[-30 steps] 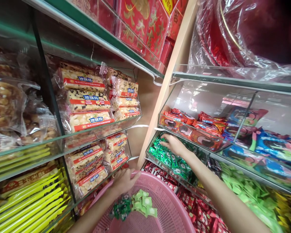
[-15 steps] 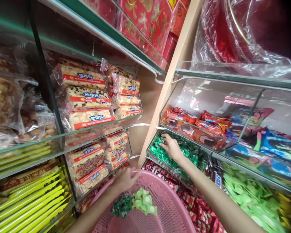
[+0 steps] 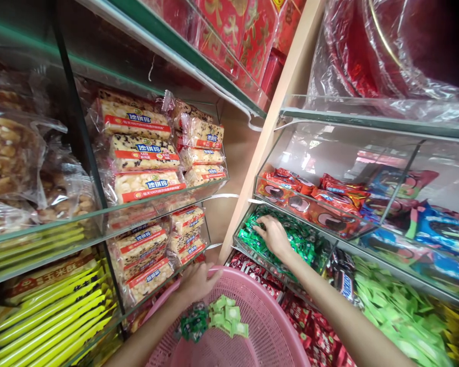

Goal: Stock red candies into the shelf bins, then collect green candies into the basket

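My left hand (image 3: 199, 283) is closed over the far rim of a pink plastic basket (image 3: 265, 290), thumb lying along the edge. Inside the basket are a small heap of dark green wrapped candies (image 3: 194, 323) and, beside it, a pile of light green packets (image 3: 228, 317). My right hand (image 3: 274, 235) is over a clear shelf bin of shiny green wrapped candies (image 3: 302, 239). Its fingers are bent and apart, with the tips down at the candies on the bin's left side. I see nothing held between them.
Left shelves carry wrapped snack bars (image 3: 149, 181), bagged nut clusters (image 3: 7, 158) and yellow packets (image 3: 57, 316). Above the green bin's front, a glass shelf holds red packets (image 3: 336, 193). Light green packets (image 3: 393, 306) and red packets (image 3: 313, 326) lie lower right. A wooden post (image 3: 260, 148) divides the shelves.
My right hand has dipped slightly among the green candies, its fingers shifting a little. My left hand stays on the basket rim. The view has shifted slightly.
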`<state>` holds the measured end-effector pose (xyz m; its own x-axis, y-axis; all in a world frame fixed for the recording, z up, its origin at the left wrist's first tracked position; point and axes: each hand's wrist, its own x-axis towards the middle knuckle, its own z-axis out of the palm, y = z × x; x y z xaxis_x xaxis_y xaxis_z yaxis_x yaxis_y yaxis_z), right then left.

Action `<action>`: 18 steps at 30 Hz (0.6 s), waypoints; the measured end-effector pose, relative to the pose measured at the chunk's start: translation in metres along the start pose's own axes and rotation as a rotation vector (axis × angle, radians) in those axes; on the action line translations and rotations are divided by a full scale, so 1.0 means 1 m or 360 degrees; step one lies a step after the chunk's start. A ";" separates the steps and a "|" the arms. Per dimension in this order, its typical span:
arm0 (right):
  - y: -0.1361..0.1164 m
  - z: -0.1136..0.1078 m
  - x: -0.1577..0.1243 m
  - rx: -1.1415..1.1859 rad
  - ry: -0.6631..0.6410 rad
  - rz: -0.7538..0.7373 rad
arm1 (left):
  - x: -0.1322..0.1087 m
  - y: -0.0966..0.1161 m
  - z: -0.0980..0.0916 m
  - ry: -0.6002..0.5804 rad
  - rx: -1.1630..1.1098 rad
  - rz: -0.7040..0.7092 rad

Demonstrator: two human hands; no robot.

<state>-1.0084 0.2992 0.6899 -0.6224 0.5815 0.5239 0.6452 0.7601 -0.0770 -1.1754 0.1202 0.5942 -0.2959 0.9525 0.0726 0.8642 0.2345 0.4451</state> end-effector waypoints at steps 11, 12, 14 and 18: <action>-0.021 -0.005 -0.011 -0.0600 -0.0144 0.0076 | 0.000 0.000 0.001 -0.0002 0.0011 -0.0009; -0.022 -0.005 -0.012 -0.0615 -0.0155 0.0071 | 0.000 0.000 0.001 -0.0003 0.0011 -0.0009; -0.022 -0.006 -0.013 -0.0616 -0.0146 0.0053 | 0.000 0.000 0.000 -0.0012 0.0007 -0.0010; -0.021 -0.006 -0.016 -0.0573 -0.0101 0.0015 | 0.000 0.002 -0.002 -0.0029 0.0007 -0.0023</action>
<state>-1.0094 0.2716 0.6881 -0.6349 0.6132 0.4699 0.7584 0.6106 0.2280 -1.1749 0.1206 0.5965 -0.3009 0.9524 0.0501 0.8619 0.2491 0.4418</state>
